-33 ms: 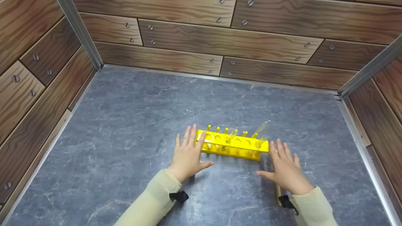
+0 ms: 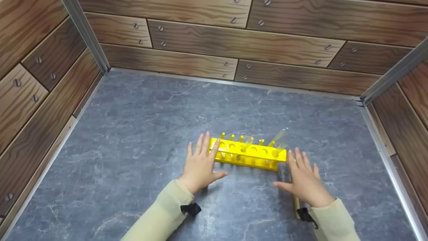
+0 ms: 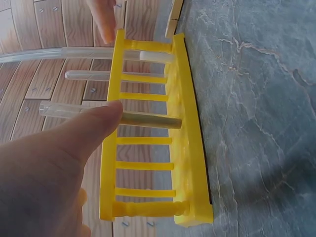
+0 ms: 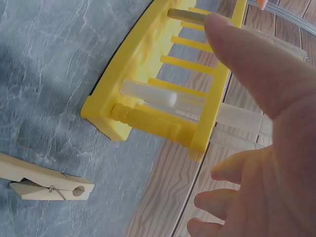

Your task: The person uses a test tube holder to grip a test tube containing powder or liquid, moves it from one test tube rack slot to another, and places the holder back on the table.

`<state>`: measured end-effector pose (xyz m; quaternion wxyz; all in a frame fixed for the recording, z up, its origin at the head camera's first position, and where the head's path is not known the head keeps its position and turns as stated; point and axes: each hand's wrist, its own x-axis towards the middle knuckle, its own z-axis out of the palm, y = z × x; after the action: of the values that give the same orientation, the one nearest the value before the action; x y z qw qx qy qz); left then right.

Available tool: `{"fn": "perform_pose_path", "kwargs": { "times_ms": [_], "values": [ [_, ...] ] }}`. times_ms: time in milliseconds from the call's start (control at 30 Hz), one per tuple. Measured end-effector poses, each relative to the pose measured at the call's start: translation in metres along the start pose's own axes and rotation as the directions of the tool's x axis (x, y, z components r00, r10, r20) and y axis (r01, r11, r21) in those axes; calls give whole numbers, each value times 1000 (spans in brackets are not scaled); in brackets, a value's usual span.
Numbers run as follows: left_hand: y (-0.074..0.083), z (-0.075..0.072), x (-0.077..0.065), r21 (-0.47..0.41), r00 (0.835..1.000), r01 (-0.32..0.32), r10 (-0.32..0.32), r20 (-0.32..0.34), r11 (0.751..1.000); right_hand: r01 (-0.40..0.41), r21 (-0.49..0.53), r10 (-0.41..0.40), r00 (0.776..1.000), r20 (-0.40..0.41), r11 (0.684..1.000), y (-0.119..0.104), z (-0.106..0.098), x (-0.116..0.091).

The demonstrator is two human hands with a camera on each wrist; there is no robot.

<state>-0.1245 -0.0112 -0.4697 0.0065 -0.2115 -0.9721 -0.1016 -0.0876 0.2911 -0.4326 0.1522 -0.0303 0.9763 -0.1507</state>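
A yellow test tube rack (image 2: 248, 153) stands on the grey surface with a row of round holes and upright pegs. In it are a clear test tube with brownish-grey contents (image 3: 150, 120) near the middle and a tube with a white lower part (image 4: 148, 93) at the right end. My left hand (image 2: 199, 165) lies at the rack's left end, its index finger overlapping the top; whether it touches is unclear. The right hand (image 2: 306, 180) is beside the right end, fingers straight and thumb spread. Near my right wrist lies a wooden test tube clamp (image 4: 49, 182).
Wood-patterned walls (image 2: 187, 40) with metal trim enclose the marbled grey surface (image 2: 150, 117) at the back and both sides. Another clear tube (image 3: 86, 75) shows behind the rack. Dark straps (image 2: 190, 210) sit on both wrists over pale sleeves.
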Motion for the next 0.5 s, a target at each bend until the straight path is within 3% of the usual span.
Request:
{"fn": "perform_pose_path", "kwargs": {
  "times_ms": [500],
  "values": [
    [2,-2,0,20,998,-60,60,35,998,-5,3,5,1000,29,1000,7,12,2]
  ]
}}
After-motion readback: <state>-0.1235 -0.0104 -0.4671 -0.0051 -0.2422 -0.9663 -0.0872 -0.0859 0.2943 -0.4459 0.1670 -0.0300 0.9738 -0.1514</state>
